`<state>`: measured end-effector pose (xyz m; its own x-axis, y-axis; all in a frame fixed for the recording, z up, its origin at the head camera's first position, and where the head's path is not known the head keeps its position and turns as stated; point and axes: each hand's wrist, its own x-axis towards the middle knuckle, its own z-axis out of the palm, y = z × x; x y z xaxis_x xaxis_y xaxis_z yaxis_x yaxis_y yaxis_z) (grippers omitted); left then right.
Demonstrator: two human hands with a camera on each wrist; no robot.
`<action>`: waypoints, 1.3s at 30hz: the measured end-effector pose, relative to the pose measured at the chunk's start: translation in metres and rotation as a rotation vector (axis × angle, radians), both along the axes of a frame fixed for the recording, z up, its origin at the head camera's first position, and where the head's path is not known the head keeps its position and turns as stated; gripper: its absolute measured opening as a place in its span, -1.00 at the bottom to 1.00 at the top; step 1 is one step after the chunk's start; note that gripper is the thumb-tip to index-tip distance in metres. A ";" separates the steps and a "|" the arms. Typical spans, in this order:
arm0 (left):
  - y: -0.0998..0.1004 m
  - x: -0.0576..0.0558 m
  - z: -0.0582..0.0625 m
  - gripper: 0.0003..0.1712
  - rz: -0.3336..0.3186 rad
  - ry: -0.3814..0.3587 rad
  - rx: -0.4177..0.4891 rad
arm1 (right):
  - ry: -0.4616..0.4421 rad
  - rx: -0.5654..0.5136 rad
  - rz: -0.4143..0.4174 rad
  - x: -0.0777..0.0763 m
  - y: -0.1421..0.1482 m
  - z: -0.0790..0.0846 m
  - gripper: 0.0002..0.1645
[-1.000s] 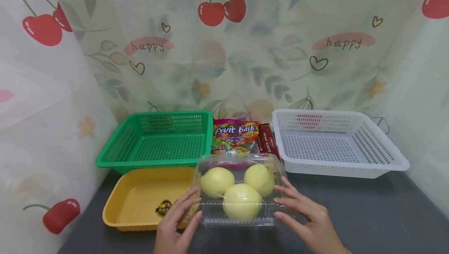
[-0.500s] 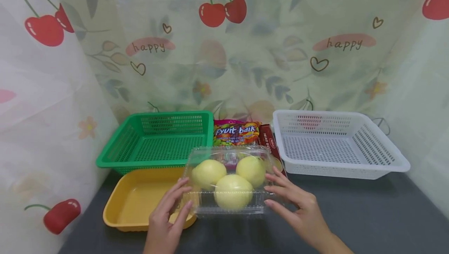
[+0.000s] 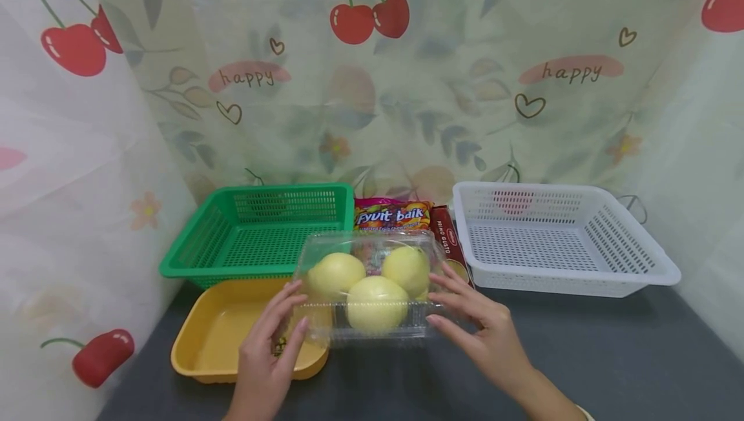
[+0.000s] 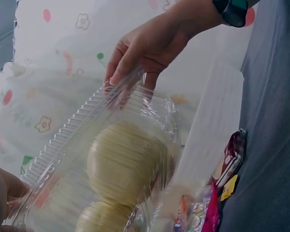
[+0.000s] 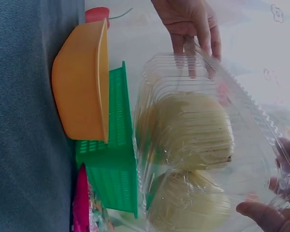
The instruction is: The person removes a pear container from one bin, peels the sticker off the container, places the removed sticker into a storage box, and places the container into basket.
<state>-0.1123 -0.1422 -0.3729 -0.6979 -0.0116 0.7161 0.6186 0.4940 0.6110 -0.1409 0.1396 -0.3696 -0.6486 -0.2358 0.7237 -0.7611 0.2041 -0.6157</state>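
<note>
A clear plastic clamshell box (image 3: 372, 250) with three pale yellow round fruits (image 3: 376, 303) hangs a little above the dark table. My left hand (image 3: 278, 334) grips its left end and my right hand (image 3: 459, 311) grips its right end, fingers laid along the sides. In the left wrist view the right hand (image 4: 150, 46) pinches the ribbed rim of the box (image 4: 121, 164). Seen from the right wrist, the left hand (image 5: 191, 21) holds the far edge of the box (image 5: 193, 140). The box's left end is over the yellow tray (image 3: 192, 350).
A green basket (image 3: 256, 234) stands behind the yellow tray, and a white basket (image 3: 581, 282) at the back right. Between them lie a colourful candy bag (image 3: 392, 215) and a red packet (image 3: 444, 237). Cherry-print curtains close in the back and sides.
Both hands have lifted the box off the table and carried it up and to the left, over the yellow tray's right end.
</note>
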 end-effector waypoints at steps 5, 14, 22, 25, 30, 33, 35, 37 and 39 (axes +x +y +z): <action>-0.002 -0.003 0.002 -0.51 0.043 0.032 -0.013 | 0.003 -0.008 0.016 -0.004 -0.004 0.001 -0.62; -0.007 -0.008 0.003 -0.55 0.040 0.057 -0.004 | -0.037 0.023 -0.030 -0.009 -0.008 0.002 -0.69; -0.012 -0.013 0.008 -0.59 0.057 0.062 -0.010 | 0.001 0.018 -0.023 -0.016 -0.015 0.005 -0.68; -0.014 -0.017 0.008 -0.59 0.044 0.088 0.001 | -0.008 0.020 -0.021 -0.019 -0.017 0.007 -0.68; -0.017 -0.022 0.011 -0.60 0.051 0.091 0.013 | -0.029 0.030 -0.034 -0.025 -0.022 0.011 -0.69; -0.019 -0.024 0.014 -0.63 0.074 0.058 0.022 | -0.032 0.032 -0.038 -0.030 -0.026 0.014 -0.68; -0.020 -0.026 0.017 -0.65 0.090 0.030 0.028 | -0.016 0.031 -0.041 -0.033 -0.029 0.015 -0.67; -0.022 -0.027 0.020 -0.66 0.104 0.013 0.033 | 0.020 0.023 -0.041 -0.038 -0.032 0.017 -0.66; -0.024 -0.029 0.022 -0.66 0.114 -0.007 0.039 | 0.062 0.012 -0.039 -0.042 -0.036 0.017 -0.65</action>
<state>-0.1408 -0.1661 -0.3506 -0.6958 -0.1192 0.7083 0.5550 0.5369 0.6354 -0.1830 0.1038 -0.3526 -0.6114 -0.2197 0.7602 -0.7890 0.2417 -0.5648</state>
